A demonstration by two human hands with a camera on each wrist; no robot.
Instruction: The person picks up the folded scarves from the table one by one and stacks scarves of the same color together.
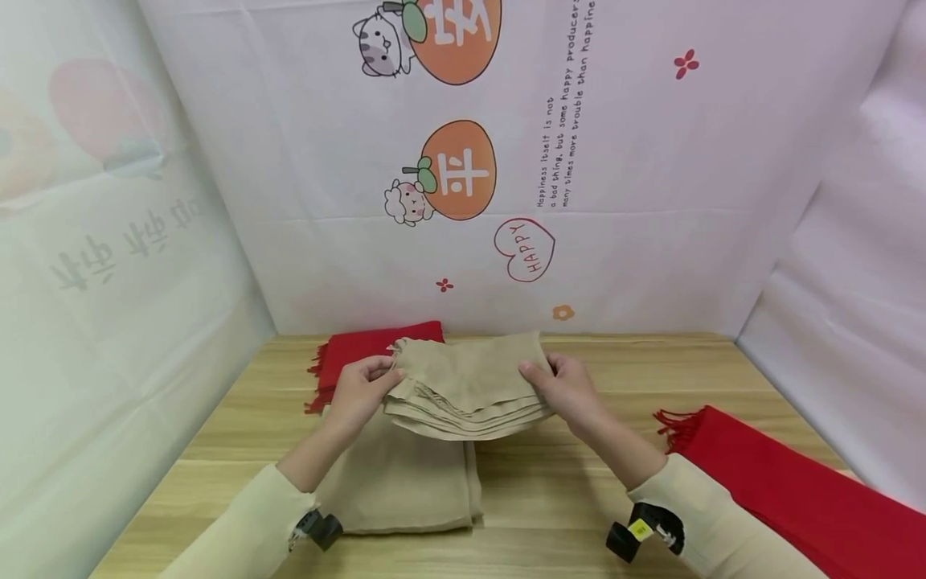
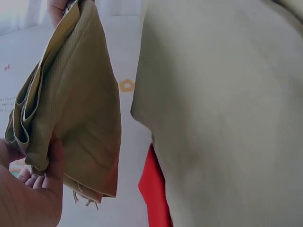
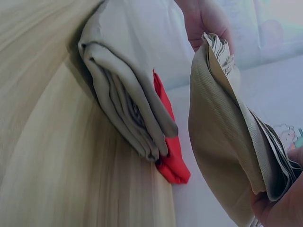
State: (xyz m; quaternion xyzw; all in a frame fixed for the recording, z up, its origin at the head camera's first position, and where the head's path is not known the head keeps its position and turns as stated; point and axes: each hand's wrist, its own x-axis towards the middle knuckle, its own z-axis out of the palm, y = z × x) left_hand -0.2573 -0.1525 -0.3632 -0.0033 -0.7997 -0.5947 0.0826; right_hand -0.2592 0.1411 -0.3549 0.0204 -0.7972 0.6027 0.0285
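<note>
Between my two hands hangs a folded beige scarf [image 1: 470,374], its layers stacked and sagging a little in the middle. My left hand [image 1: 362,392] pinches its left end, thumb on top. The right end is gripped by my right hand [image 1: 571,390], also with the thumb over the upper layer. Short fringe strands show along one edge of the held scarf [image 2: 90,118] in the left wrist view. Under and left of it, a second beige folded cloth [image 1: 405,490] lies on the table; the right wrist view shows its thick rolled layers [image 3: 123,94].
Behind the lying beige cloth is a folded red fringed scarf [image 1: 376,346], partly covered. Another red fringed scarf [image 1: 788,482] stretches along the right side of the wooden table [image 1: 550,515]. White printed sheets [image 1: 615,265] enclose the back and sides.
</note>
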